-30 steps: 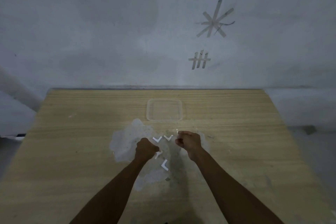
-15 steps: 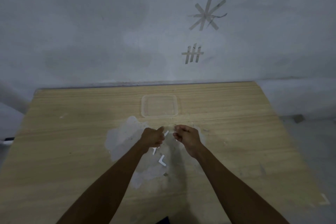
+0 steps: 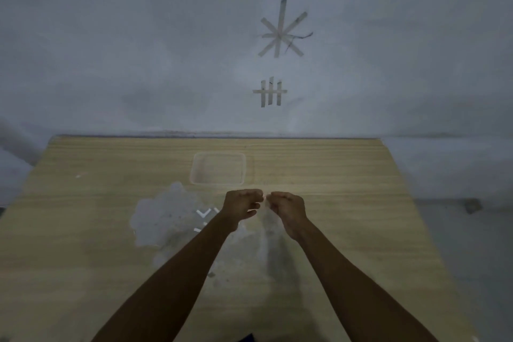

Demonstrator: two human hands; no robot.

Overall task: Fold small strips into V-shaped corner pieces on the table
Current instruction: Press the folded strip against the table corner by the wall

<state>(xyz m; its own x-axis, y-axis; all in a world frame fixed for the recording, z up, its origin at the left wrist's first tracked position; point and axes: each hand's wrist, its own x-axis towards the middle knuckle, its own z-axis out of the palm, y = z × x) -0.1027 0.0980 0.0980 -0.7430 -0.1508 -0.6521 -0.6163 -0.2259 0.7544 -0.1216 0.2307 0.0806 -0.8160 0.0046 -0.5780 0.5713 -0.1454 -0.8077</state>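
1. I see the table [image 3: 347, 175] spreading out under the grip; its pale worn patch [image 3: 163, 219] sits left of and below the hands; a clear container [image 3: 219, 168] lies just beyond them.
2. My left hand [image 3: 240, 207] and right hand [image 3: 286, 209] meet fingertip to fingertip, both curled tight; whether a strip is pinched between them I cannot tell, it is too small and blurred.
3. A folded V piece [image 3: 203, 213] lies just left of the left wrist; more white bits sit below it.
4. I judge a strip light, thin, easily creased; pinch it by both ends and bend at the middle.
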